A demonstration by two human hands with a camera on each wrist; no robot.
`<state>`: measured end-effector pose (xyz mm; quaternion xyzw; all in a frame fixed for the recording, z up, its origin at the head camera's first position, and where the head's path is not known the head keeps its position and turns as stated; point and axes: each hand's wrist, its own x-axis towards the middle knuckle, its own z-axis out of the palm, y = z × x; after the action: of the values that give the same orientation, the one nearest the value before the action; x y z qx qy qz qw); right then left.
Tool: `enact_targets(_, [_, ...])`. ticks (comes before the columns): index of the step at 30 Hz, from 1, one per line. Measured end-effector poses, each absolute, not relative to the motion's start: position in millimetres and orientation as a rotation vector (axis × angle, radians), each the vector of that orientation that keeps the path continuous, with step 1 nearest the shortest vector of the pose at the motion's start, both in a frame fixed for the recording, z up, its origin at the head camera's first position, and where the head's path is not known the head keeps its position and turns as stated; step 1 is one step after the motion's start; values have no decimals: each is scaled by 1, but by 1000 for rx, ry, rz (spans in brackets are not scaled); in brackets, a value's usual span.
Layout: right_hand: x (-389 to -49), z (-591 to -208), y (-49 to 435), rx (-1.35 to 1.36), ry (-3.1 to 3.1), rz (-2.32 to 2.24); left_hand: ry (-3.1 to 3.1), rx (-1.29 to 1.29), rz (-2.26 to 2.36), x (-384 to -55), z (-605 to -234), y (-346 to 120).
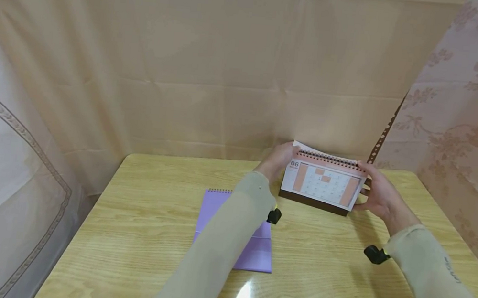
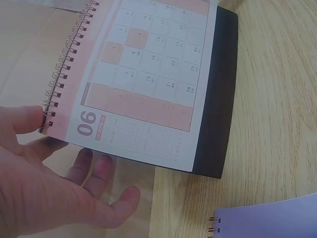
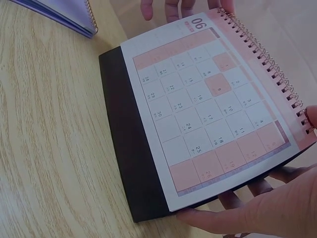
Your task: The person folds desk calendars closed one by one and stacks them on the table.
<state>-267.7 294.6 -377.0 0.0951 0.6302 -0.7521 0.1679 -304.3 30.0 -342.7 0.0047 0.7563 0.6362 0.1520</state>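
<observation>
A spiral-bound desk calendar (image 1: 327, 179) with a black base stands at the back right of the table, its page reading 06 facing me. My left hand (image 1: 278, 160) pinches its upper left corner near the wire coil; in the left wrist view the thumb lies on the coil's end and the other fingers reach behind. At the opposite end my right hand (image 1: 383, 196) grips the calendar's right edge, thumb at the coil, fingers behind and one along the lower corner. A purple spiral-bound desk calendar or notepad (image 1: 255, 253) sits left of it, partly hidden by my left forearm.
The wooden table (image 1: 149, 231) ends at a beige cloth (image 1: 208, 69) hanging behind it. A flowered curtain (image 1: 475, 119) borders the right side, and a white cloth (image 1: 12, 170) hangs at the left. Black wrist cameras (image 1: 377, 255) stick out from both sleeves.
</observation>
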Motion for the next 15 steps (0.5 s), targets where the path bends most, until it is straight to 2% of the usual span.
enact_targets(15, [-267, -377, 292, 282, 1803, -2167, 2156, -57, 1815, -310, -343, 31])
